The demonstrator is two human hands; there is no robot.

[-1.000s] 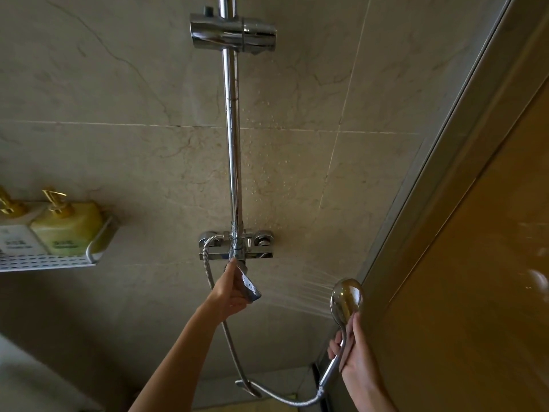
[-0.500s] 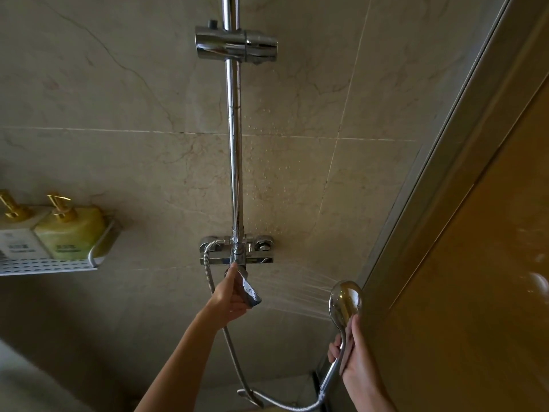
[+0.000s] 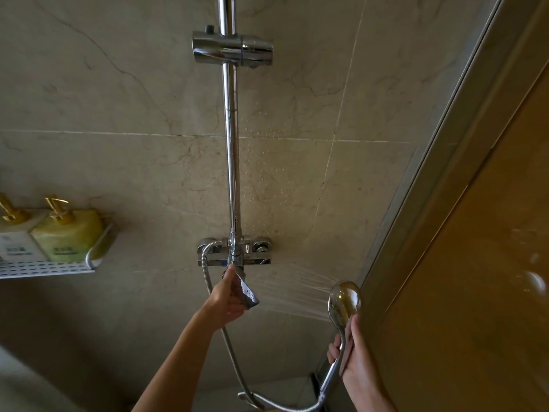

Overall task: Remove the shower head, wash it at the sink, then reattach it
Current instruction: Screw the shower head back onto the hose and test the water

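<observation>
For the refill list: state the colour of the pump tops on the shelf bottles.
Gold pump tops, head view.

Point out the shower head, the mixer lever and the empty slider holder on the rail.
shower head [image 3: 344, 300]: head view, rounded chrome back.
mixer lever [image 3: 245, 289]: head view, wet flat paddle by the left hand.
slider holder [image 3: 231, 49]: head view, chrome body on the rail.

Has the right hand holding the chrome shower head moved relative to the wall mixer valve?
No. The right hand holds the chrome shower head at the same offset right of and below the wall mixer valve.
</observation>
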